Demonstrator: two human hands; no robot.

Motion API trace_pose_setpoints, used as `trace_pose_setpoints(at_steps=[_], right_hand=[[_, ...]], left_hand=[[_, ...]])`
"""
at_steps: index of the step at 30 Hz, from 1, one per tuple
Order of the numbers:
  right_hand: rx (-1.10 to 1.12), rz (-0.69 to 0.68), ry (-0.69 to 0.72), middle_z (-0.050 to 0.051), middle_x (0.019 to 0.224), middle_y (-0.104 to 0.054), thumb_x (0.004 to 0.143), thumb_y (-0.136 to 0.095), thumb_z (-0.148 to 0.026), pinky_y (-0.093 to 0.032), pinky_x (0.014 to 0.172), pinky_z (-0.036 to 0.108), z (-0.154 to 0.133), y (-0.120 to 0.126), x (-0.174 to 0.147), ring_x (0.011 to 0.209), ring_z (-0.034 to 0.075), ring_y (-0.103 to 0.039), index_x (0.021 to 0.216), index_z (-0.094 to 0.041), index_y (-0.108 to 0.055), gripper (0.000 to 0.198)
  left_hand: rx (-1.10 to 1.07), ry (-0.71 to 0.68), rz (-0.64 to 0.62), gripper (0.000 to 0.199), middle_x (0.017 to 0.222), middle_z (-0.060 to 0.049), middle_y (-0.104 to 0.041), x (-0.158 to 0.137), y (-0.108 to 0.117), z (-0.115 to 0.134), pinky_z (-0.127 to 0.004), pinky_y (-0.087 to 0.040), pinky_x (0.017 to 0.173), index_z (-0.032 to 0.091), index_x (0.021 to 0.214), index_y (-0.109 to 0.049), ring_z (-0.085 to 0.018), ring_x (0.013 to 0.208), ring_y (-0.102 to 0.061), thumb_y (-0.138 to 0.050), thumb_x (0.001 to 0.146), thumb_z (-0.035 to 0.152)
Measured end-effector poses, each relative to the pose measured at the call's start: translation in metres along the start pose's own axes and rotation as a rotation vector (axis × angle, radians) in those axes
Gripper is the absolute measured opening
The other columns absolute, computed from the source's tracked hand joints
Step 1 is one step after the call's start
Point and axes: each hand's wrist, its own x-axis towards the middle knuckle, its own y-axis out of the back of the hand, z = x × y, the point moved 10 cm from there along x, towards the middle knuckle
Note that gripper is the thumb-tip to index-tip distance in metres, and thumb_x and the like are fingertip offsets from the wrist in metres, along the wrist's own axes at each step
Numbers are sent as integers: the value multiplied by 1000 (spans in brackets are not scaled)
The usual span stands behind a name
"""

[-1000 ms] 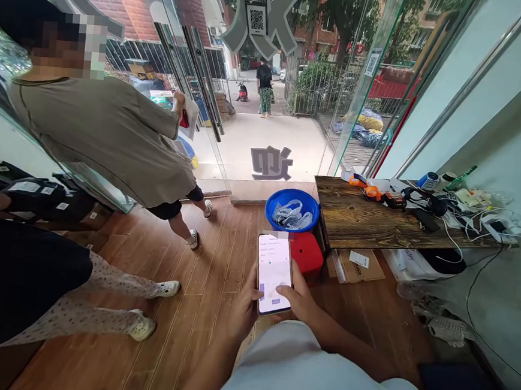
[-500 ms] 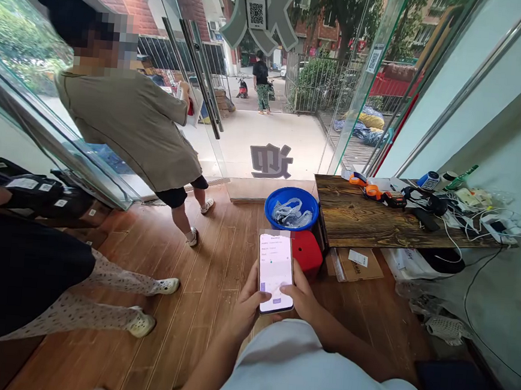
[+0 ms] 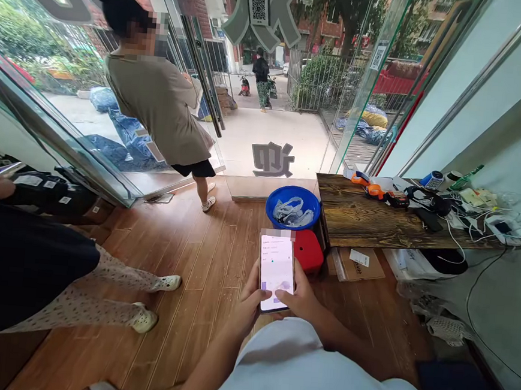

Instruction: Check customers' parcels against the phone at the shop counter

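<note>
Slim, rectangular, pale-screened smartphone (image 3: 276, 269): long axis pointing forward; between left hand (image 3: 249, 300) and right hand (image 3: 303, 298), equally near; grip holding both long edges.

From my position, open passage ran over the wooden floor (image 3: 208, 281), lower centre-left, between the left hand (image 3: 249, 294) and the white shoes (image 3: 166, 283). At centre, the red stool (image 3: 309, 250) and blue basin (image 3: 293, 191) obstructed forward reach; the wooden table (image 3: 356, 211) bounded the right.

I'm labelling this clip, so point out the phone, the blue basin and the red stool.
Phone (image 3: 276, 269): head view, middle of its screen.
Blue basin (image 3: 295, 192): head view, inner far wall.
Red stool (image 3: 310, 248): head view, its top.
</note>
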Motion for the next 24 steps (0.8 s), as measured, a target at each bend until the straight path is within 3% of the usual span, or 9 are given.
trace_pose_setpoints(at_steps=[9, 15, 21, 24], right_hand=[[123, 21, -59, 3, 103, -66, 74, -51, -15, -43, 49, 27, 8, -1, -1, 65, 17, -57, 137, -31, -35, 67], [67, 34, -57, 3, 108, -65, 72, -54, -16, -49, 60, 30, 8, 3, -2, 80, 20, -61, 136, -30, -38, 67], [29, 37, -77, 4, 111, -65, 72, -55, -20, -52, 70, 36, 13, 7, -5, 82, 21, -61, 138, -30, -38, 69], [-6, 76, -86, 4, 113, -64, 73, -55, -23, -51, 74, 37, 16, 13, -8, 89, 23, -61, 138, -30, -40, 66]], left_hand=[[41, -42, 1, 91, 141, -5, -51, 3, 5, -3, -33, -56, 84, 31, 150, -25, -31, 125, -47, -64, 69, 17], [13, 20, -78, 88, 136, -8, -52, -2, -7, -2, -38, -60, 67, 33, 150, -21, -31, 105, -58, -52, 69, 18], [4, -14, -87, 83, 138, -7, -51, -6, -14, 4, -37, -58, 76, 31, 150, -23, -29, 108, -56, -50, 72, 16], [-5, -10, -115, 80, 141, -6, -48, -7, -14, 1, -37, -59, 70, 34, 150, -23, -31, 110, -55, -50, 75, 21]])
